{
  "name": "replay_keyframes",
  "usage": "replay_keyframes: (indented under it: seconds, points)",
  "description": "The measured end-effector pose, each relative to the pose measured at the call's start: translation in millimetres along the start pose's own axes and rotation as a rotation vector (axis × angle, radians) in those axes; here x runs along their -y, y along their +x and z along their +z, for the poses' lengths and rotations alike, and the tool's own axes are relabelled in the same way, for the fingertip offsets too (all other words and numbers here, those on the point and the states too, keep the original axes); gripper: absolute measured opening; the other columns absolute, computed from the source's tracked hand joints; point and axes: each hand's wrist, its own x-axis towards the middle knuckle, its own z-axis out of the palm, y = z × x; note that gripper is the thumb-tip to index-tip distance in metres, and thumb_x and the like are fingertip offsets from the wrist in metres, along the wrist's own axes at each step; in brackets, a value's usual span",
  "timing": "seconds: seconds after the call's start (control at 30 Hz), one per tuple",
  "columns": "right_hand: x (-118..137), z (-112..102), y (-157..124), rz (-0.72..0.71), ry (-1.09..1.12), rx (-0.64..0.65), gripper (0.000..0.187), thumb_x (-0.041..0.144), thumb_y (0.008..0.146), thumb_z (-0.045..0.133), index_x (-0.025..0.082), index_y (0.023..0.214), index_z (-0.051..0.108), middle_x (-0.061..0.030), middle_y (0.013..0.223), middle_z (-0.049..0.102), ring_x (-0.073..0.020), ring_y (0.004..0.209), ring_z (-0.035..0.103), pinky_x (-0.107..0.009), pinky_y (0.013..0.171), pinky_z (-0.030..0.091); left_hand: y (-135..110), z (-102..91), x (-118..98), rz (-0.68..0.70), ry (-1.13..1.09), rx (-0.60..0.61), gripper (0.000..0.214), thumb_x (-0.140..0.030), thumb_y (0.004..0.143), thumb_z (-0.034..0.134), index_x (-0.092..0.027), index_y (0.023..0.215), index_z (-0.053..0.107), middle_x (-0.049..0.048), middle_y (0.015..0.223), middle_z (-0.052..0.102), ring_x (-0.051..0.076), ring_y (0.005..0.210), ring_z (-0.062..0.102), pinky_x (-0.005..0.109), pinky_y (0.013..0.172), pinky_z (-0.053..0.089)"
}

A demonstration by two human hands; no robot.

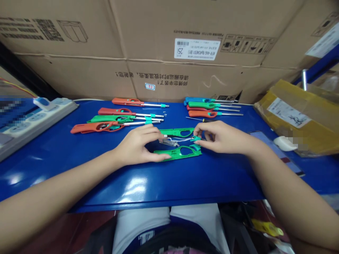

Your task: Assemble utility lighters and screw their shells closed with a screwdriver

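A green lighter lies taken apart on the blue table point(106, 176): one shell half point(178, 132) at the back, the other half point(182, 153) nearer me. Between them sit the clear inner parts point(171, 142) with thin wires. My left hand point(141, 144) rests on the left end of the near half, fingers curled toward the inner parts. My right hand point(219, 137) pinches a small teal piece point(196, 139) at the right end of those parts.
Several orange and green long lighters point(116, 120) lie at the back left, three more point(209, 107) at the back right. A white power strip point(34, 116) is at the left, a phone point(278, 153) and a yellow parcel point(299, 116) at the right. Cardboard boxes point(169, 46) wall the back.
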Motion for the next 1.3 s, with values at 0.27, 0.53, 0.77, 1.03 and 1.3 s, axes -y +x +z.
replay_keyframes:
  seconds: [0.27, 0.53, 0.77, 1.03, 1.3]
  points:
    - [17, 30, 7, -0.236, -0.146, -0.181, 0.018, 0.032, 0.101, 0.056, 0.02, 0.111, 0.065, -0.0072, 0.103, 0.074, -0.0184, 0.087, 0.067, -0.029, 0.074, 0.047, 5, 6.6, -25, -0.206, -0.104, -0.172, 0.03, -0.04, 0.085, 0.08, -0.019, 0.105, 0.072, 0.0062, 0.102, 0.075, 0.018, 0.087, 0.067, 0.031, 0.081, 0.055]
    - [34, 36, 6, -0.311, -0.227, -0.217, 0.021, 0.035, 0.105, 0.05, 0.021, 0.112, 0.064, -0.0056, 0.108, 0.076, -0.0191, 0.097, 0.071, -0.028, 0.077, 0.048, 4, 11.5, -29, -0.085, -0.311, -0.247, 0.013, -0.017, 0.088, 0.077, -0.02, 0.1, 0.08, 0.0041, 0.091, 0.08, 0.015, 0.078, 0.071, 0.028, 0.073, 0.055]
    - [24, 26, 3, -0.194, -0.261, -0.164, 0.016, 0.031, 0.099, 0.055, 0.02, 0.106, 0.064, -0.0054, 0.103, 0.074, -0.0213, 0.091, 0.07, -0.031, 0.075, 0.046, 6, 3.3, -28, -0.164, -0.277, -0.347, 0.009, -0.02, 0.089, 0.075, -0.022, 0.096, 0.082, 0.0031, 0.086, 0.08, 0.016, 0.073, 0.07, 0.03, 0.071, 0.056]
    - [0, 5, 1, -0.044, -0.275, -0.037, 0.019, 0.03, 0.099, 0.051, 0.021, 0.108, 0.064, -0.0062, 0.105, 0.072, -0.024, 0.094, 0.067, -0.035, 0.079, 0.047, 8, -3.9, -17, -0.503, -0.312, -0.494, 0.004, -0.027, 0.08, 0.08, -0.023, 0.079, 0.08, 0.0007, 0.082, 0.079, 0.016, 0.072, 0.072, 0.03, 0.074, 0.06]
    - [2, 17, 3, -0.236, -0.095, -0.183, 0.031, 0.029, 0.093, 0.064, 0.019, 0.122, 0.063, -0.0101, 0.118, 0.071, -0.0242, 0.105, 0.066, -0.039, 0.096, 0.05, 6, 3.1, -19, -0.429, -0.437, -0.359, 0.006, -0.027, 0.081, 0.082, -0.024, 0.085, 0.083, 0.0009, 0.076, 0.077, 0.014, 0.065, 0.068, 0.027, 0.062, 0.055]
